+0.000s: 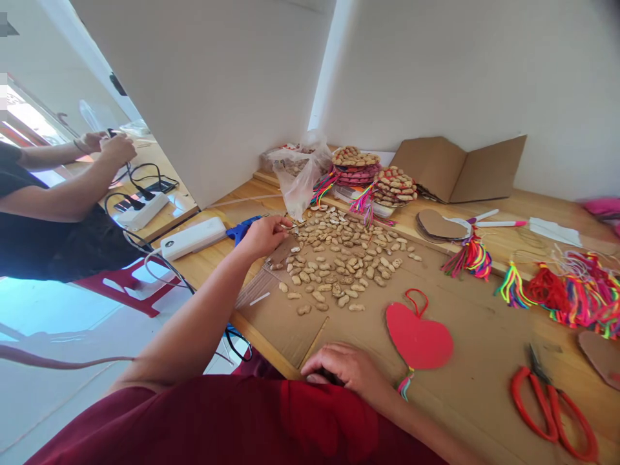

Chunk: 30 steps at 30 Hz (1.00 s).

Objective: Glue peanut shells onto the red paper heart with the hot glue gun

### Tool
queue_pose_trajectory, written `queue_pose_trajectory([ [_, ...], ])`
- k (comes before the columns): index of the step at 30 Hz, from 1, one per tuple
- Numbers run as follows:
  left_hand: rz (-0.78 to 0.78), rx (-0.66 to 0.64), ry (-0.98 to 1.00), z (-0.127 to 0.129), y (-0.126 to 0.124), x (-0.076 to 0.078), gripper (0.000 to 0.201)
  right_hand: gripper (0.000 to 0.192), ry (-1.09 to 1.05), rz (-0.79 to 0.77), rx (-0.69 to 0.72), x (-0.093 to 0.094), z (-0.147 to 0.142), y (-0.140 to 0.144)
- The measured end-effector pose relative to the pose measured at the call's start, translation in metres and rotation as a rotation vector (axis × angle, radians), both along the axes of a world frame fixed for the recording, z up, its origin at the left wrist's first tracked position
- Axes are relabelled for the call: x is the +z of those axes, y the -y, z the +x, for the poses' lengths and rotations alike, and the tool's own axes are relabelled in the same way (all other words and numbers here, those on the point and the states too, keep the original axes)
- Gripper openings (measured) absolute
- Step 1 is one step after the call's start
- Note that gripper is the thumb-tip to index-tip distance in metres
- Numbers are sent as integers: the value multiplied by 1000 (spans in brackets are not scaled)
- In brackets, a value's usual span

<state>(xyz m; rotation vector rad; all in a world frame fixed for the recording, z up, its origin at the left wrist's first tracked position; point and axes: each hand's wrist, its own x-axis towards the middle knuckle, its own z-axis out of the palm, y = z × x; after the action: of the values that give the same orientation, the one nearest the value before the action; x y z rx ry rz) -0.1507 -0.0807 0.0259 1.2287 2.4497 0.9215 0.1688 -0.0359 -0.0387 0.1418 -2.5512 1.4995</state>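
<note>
My left hand [267, 236] reaches out to the left edge of a spread of unshelled peanuts [334, 252], its fingers stretched and a little bent at their tips. Nothing shows in its grip. Just behind that wrist lies a blue glue gun [238, 230], partly covered by the hand. My right hand [345, 367] rests at the front edge of the cardboard [484, 349], fingers loosely bent, thumb apart and no object visible in it. To its right lies a red heart-shaped card [419, 336] with a red cord loop and a small tassel.
Red-handled scissors [552, 407] lie at right, below colourful tassels [586, 290]. Peanut-covered pieces [356, 165], a plastic bag [298, 177] and folded cardboard [460, 168] stand at the back. A white power strip [192, 237] sits left. Another person's hands [116, 147] are beyond the partition.
</note>
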Motion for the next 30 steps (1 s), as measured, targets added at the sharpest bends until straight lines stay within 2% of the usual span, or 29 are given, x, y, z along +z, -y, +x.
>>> queue_pose_trajectory([
  [6,205,12,539,-4,-5,1,37,20,-98,-4,-7,-4,-2,1],
  [10,224,17,619,-5,-3,4,42,17,-142,-11,-19,-3,-2,1],
  [14,166,23,508,-10,0,6,40,16,-158,-10,-23,-1,-2,1],
  [19,-21,129,-54,-13,-6,5,27,17,-177,-3,-31,-3,-3,1],
  [23,-11,165,-218,-7,-7,7,28,16,-178,-7,-25,-4,-3,1],
  [25,-50,61,-246,-2,-4,10,24,14,-171,-5,-27,-3,-3,1],
  [27,-128,-133,-247,3,0,12,22,13,-175,-6,-28,-2,-3,0],
  [29,-191,-290,-249,7,4,12,25,12,-176,-11,-23,-1,-3,0],
  [30,-205,-325,-256,9,5,12,28,12,-171,-13,-22,-1,-3,0],
])
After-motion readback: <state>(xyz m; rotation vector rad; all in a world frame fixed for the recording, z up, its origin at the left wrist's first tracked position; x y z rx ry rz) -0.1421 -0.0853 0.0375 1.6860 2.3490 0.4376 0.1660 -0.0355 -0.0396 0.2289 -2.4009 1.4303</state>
